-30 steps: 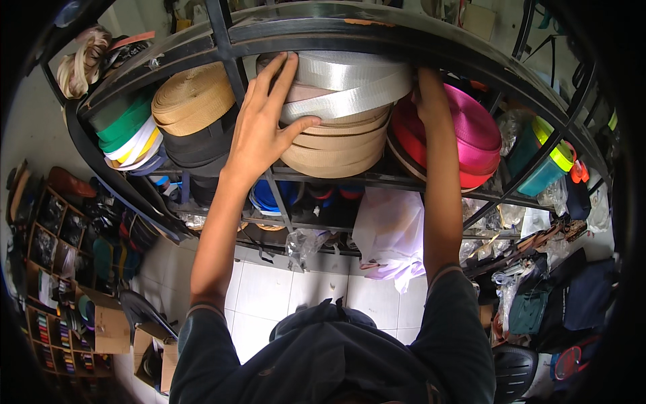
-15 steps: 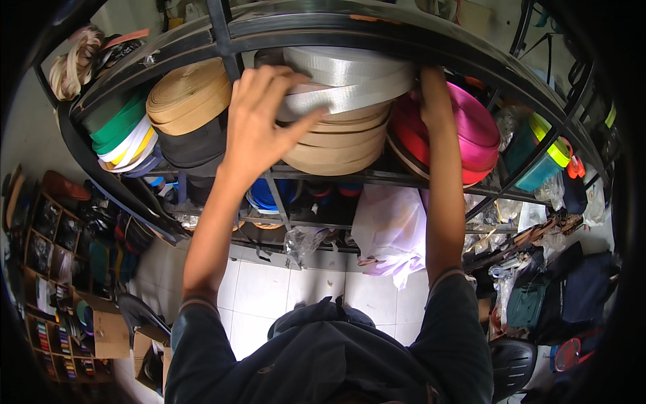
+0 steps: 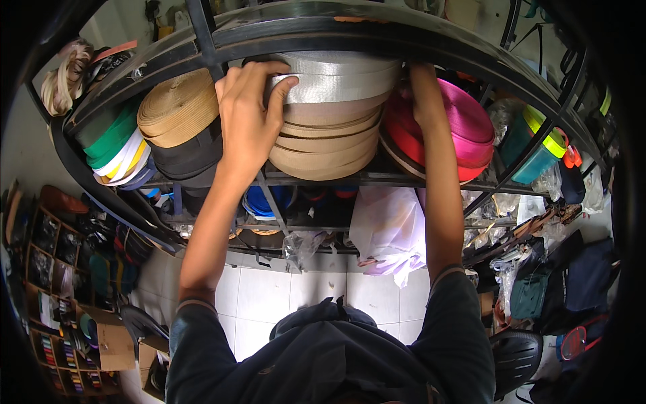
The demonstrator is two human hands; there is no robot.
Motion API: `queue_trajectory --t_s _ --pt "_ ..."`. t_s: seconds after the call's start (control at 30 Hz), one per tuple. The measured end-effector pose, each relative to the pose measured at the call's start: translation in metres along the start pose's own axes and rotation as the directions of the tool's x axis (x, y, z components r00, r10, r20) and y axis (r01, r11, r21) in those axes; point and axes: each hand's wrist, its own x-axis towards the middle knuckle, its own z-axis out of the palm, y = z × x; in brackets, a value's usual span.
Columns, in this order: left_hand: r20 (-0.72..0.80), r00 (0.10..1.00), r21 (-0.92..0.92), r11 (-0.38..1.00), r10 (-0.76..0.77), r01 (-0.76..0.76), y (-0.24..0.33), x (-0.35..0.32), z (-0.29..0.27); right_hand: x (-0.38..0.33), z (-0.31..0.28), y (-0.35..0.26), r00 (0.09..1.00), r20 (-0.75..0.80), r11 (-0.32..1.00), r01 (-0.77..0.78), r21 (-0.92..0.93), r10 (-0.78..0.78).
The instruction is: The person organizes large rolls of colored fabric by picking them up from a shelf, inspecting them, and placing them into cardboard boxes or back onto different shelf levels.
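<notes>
Shiny silver-grey webbing rolls point(image 3: 336, 84) lie on top of a stack of tan webbing rolls point(image 3: 326, 158) on a black metal shelf. My left hand point(image 3: 245, 111) grips the left end of the grey webbing, thumb in front and fingers bent over its side. On the stack's right side, my right hand point(image 3: 422, 87) reaches in under the shelf's upper bar; its fingers are hidden. Next to that wrist sit pink webbing rolls point(image 3: 461, 124) over a red one point(image 3: 405, 138).
The shelf's black upper bar point(image 3: 303, 37) runs just above both hands. To the left are a tan roll point(image 3: 176, 111) on black ones, and green webbing point(image 3: 111, 148). A lidded teal container point(image 3: 535, 151) stands right. A white plastic bag point(image 3: 387, 225) hangs below.
The loose grey strip that slanted across the stack now lies level along the roll. My left hand has closed on its left end. My right hand stays behind the bar.
</notes>
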Motion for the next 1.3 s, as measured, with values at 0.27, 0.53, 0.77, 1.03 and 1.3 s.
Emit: queue_trajectory --t_s 0.27,0.53,0.77,1.03,1.3 --pt "-0.139 0.975 0.024 0.984 -0.171 0.176 -0.003 -0.010 0.037 -0.004 0.003 0.010 1.000 -0.017 1.000 0.024 0.010 -0.024" --pt "-0.169 0.927 -0.274 0.920 -0.334 0.281 0.000 -0.008 0.033 0.012 -0.006 0.037 0.991 0.084 0.979 0.090 0.184 -0.107" --pt "-0.166 0.985 -0.132 0.988 0.054 -0.076 -0.009 -0.015 0.030 0.034 -0.032 0.064 0.964 0.133 0.972 0.236 -0.010 -0.232" --pt "0.105 0.979 -0.002 0.984 0.177 -0.178 -0.001 -0.029 0.013 0.012 -0.006 0.001 1.000 0.015 0.987 -0.022 0.157 0.019" --pt "0.089 0.971 -0.064 0.974 0.220 -0.215 -0.020 -0.029 0.013 -0.018 -0.014 -0.029 0.975 -0.138 0.852 -0.081 0.517 0.176"
